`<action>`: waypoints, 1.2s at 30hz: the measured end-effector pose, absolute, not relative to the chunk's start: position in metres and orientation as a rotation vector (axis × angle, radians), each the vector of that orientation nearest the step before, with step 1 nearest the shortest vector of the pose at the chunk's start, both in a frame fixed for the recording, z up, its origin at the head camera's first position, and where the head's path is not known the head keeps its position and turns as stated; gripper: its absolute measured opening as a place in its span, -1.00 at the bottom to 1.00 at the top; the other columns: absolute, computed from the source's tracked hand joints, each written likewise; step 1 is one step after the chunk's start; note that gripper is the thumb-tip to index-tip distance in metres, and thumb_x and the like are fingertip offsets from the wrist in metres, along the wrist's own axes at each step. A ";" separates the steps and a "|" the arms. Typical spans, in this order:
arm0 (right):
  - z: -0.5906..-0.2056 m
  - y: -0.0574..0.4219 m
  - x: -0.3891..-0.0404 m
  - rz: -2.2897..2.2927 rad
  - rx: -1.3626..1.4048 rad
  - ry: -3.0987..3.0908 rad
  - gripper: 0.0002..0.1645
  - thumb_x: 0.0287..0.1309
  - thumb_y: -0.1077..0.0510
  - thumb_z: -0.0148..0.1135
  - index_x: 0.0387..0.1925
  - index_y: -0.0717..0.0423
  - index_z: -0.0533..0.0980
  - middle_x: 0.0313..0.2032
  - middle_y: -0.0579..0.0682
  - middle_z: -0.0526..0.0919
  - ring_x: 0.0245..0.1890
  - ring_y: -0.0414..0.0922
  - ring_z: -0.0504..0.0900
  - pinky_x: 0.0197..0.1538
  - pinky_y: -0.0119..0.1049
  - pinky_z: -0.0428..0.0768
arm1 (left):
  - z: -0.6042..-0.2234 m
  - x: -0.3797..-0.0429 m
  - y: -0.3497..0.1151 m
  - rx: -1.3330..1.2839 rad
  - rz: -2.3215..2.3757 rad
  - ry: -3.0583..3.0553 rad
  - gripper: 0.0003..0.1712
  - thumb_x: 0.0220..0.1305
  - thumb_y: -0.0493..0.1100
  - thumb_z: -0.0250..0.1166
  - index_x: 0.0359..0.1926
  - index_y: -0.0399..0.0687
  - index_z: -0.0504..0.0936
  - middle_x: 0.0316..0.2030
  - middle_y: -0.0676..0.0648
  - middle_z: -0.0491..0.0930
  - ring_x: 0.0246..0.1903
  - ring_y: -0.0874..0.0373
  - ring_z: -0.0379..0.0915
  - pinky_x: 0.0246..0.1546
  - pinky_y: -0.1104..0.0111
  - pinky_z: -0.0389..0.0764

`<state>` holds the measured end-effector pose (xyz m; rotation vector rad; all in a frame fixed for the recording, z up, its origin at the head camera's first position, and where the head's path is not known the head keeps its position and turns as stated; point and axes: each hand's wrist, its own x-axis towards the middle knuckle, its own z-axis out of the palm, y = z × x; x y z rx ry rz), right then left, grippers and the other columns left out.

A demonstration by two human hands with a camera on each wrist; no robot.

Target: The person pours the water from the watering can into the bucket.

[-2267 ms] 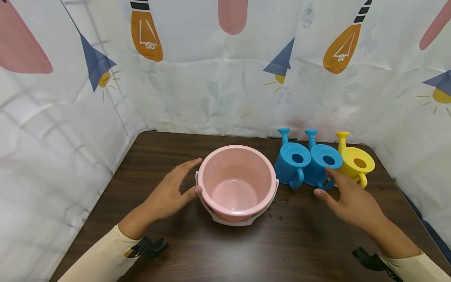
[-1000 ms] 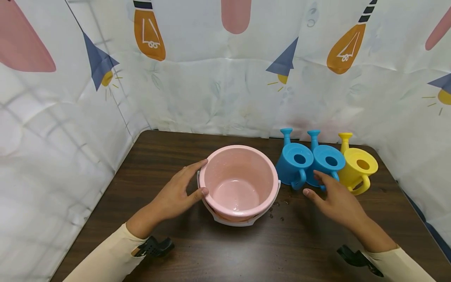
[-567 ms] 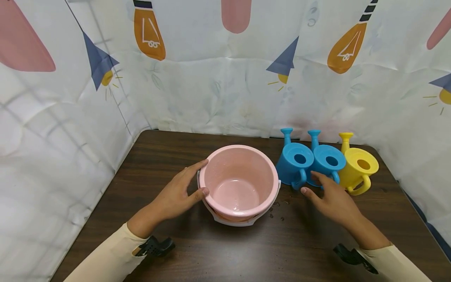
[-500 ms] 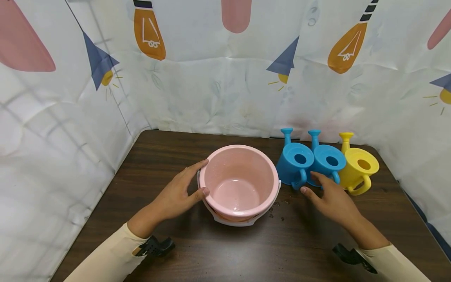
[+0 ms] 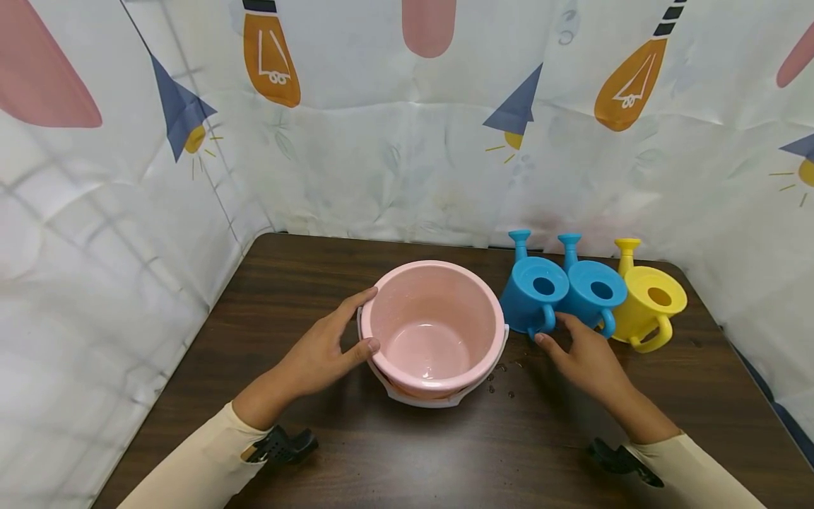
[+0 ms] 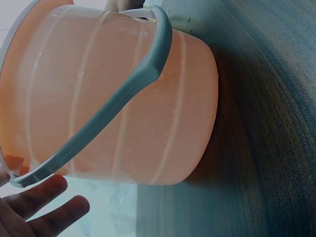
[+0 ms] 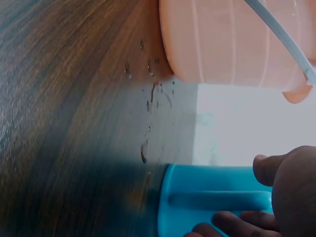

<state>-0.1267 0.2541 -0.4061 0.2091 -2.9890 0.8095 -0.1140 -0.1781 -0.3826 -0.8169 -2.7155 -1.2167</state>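
A pink bucket (image 5: 427,332) with a pale bail handle (image 6: 109,114) stands upright on the table. My left hand (image 5: 318,353) rests at its left rim, fingers loosely extended and thumb near the edge. Beside the bucket on the right are a blue watering can (image 5: 524,300), a second blue watering can (image 5: 585,290) and a yellow watering can (image 5: 642,311). My right hand (image 5: 588,364) is at the handle (image 7: 222,200) of the nearest blue can, thumb on one side and fingers on the other. The right wrist view shows no closed grip around that handle.
Small water drops (image 5: 499,378) lie on the dark wood table (image 5: 407,452) between bucket and cans. A patterned white cloth (image 5: 381,162) hangs behind the table and along its left side. The cans stand close together near the back right edge.
My right hand has moved left, from the middle blue can to the handle of the left blue can. My left hand has come in against the bucket's rim. Bucket and cans stay put.
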 end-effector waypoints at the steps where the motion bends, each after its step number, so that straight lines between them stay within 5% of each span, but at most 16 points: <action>1: -0.406 0.253 -0.127 0.810 0.204 -2.983 -0.24 0.42 -0.11 0.26 0.33 0.40 0.36 0.18 0.48 0.53 0.07 0.40 0.59 0.05 0.39 0.48 | -0.383 -0.114 -0.178 -0.819 -1.224 -2.713 -0.11 0.42 0.26 0.24 0.61 0.16 0.10 0.50 -0.12 0.25 0.43 -0.09 0.23 0.31 -0.16 0.29; 7: -0.408 0.249 -0.127 0.834 0.160 -2.958 -0.29 0.42 -0.12 0.25 0.28 0.38 0.40 -0.10 0.34 0.67 -0.35 0.12 0.64 -0.21 0.12 0.61 | -0.384 -0.115 -0.177 -0.819 -1.268 -2.707 -0.11 0.42 0.17 0.27 0.61 0.21 0.07 0.48 -0.08 0.28 0.35 -0.01 0.35 0.26 -0.10 0.38; 11: -0.410 0.248 -0.128 0.867 0.127 -2.944 -0.35 0.43 -0.10 0.25 0.22 0.36 0.43 -0.40 0.09 0.58 -0.55 -0.06 0.45 -0.42 -0.14 0.45 | -0.384 -0.114 -0.177 -0.809 -1.285 -2.707 -0.11 0.41 0.14 0.29 0.61 0.24 0.07 0.47 -0.06 0.29 0.32 0.01 0.38 0.25 -0.09 0.39; 21: -0.418 0.246 -0.130 0.904 0.094 -2.891 -0.59 0.42 0.02 0.29 0.03 0.29 0.50 -0.45 0.05 0.57 -0.57 -0.06 0.45 -0.47 -0.17 0.40 | -0.384 -0.113 -0.177 -0.803 -1.301 -2.710 -0.11 0.41 0.16 0.27 0.61 0.23 0.07 0.45 -0.07 0.32 0.26 0.02 0.44 0.19 -0.12 0.44; 36: -0.425 0.242 -0.131 0.903 0.039 -2.823 -0.68 0.41 0.09 0.30 -0.03 0.29 0.54 -0.25 0.21 0.70 -0.50 -0.05 0.53 -0.43 -0.18 0.46 | -0.385 -0.113 -0.176 -0.803 -1.297 -2.707 -0.12 0.42 0.19 0.26 0.61 0.23 0.07 0.42 -0.06 0.36 0.22 0.05 0.48 0.16 -0.06 0.48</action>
